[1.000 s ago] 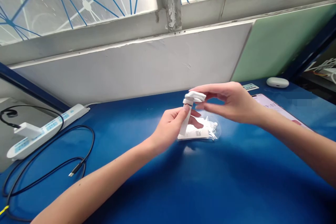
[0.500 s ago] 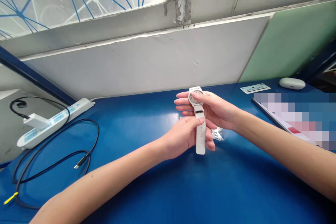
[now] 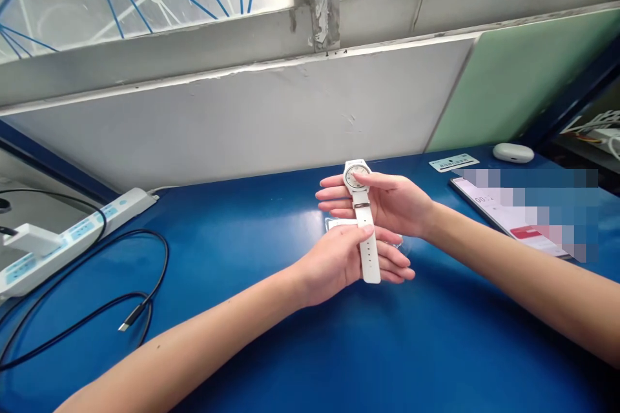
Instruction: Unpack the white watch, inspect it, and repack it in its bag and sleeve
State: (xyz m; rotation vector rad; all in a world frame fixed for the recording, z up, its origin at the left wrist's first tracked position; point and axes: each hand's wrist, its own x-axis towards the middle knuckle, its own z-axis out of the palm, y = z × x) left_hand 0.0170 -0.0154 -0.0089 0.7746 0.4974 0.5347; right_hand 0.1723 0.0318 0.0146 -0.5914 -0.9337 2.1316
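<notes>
A white wristwatch (image 3: 357,176) with a round dial is held up over the blue table, its strap hanging down toward me. My right hand (image 3: 387,203) supports it at the case: the thumb presses on the dial and the fingers stretch out behind. Lower down, my left hand (image 3: 334,261) pinches the punched strap (image 3: 370,258), thumb on top and fingers extended underneath. A dark metallic buckle or keeper (image 3: 362,205) shows on the strap between the hands. Partly hidden behind my hands, a clear plastic wrapper (image 3: 334,224) lies on the table.
On the left are a white power strip (image 3: 80,235) with a plugged-in charger (image 3: 33,240) and a looped black cable (image 3: 167,258). At the right lie a phone (image 3: 489,206), partly pixelated, a printed card (image 3: 454,162) and a white earbud case (image 3: 513,153). A wall panel (image 3: 242,122) rises behind the blue table (image 3: 339,361).
The view has shifted slightly, so things sit further left. My left fingers have straightened and spread beneath the strap. Both hands keep hold of the watch.
</notes>
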